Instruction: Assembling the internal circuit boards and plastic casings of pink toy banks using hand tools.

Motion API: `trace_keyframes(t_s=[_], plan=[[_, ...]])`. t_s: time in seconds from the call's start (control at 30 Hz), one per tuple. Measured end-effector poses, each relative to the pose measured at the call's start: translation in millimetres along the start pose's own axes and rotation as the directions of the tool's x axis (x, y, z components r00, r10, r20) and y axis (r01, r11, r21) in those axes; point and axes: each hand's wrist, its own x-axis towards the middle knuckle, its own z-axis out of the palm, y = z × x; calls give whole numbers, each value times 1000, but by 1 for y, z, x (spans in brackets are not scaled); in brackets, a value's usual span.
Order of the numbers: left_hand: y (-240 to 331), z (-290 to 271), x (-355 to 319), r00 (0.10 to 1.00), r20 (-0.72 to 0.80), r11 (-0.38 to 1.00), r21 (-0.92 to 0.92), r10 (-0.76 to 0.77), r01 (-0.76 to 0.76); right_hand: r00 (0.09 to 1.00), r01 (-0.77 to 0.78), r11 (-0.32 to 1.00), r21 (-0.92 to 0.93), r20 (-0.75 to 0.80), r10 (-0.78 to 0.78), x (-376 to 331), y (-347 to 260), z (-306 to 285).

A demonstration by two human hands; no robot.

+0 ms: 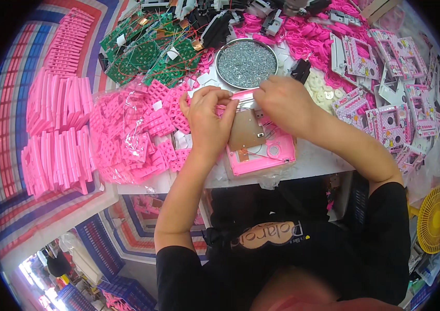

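A pink plastic housing (288,151) lies at the table's front edge, with a brown circuit board (246,130) and thin wires in it. A round grille shows at its near right part. My left hand (207,116) grips the housing's far left edge, thumb and fingers closed. At the far right edge, my right hand (286,103) is closed; its fingertips and whatever they hold are hidden. Thin metal rods (246,101) show between both hands. Just beyond them stands a round metal dish (218,70) full of small screws (247,62).
Pink keypad pieces (121,135) in clear plastic lie left, beside stacked pink panels (57,160). Green circuit boards (150,57) with wires are heaped far left. Pink rings (303,39), white discs (323,88) and printed panels (391,127) crowd the right. A yellow fan (437,218) stands lower right.
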Motion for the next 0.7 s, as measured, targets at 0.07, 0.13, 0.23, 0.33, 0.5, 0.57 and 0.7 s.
trace_keyframes(t_s=[0.07,0.13,0.23,0.33,0.5,0.57,0.7], plan=[[-1,2,1,1000,-4,1000,-11,13,-13,994,37,999,-11,108,-36,-13,-10,-5],[-3,1,1,993,-32,993,20,114,-114,981,87,996,6,174,-87,-23,-27,-12],[3,-1,6,953,75,950,92,293,-299,997,-56,991,124,68,48,-31,-34,-9],[11,-5,11,897,249,910,105,366,-401,991,-112,964,242,-47,127,-40,-36,-1],[18,-3,27,795,471,858,139,382,-494,973,-151,958,244,-135,187,-45,-37,0],[23,1,35,737,545,812,164,400,-561,972,-143,957,251,-145,183,-45,-34,-1],[44,11,51,577,739,746,154,348,-648,972,-132,951,281,-152,180,-44,-33,-3]])
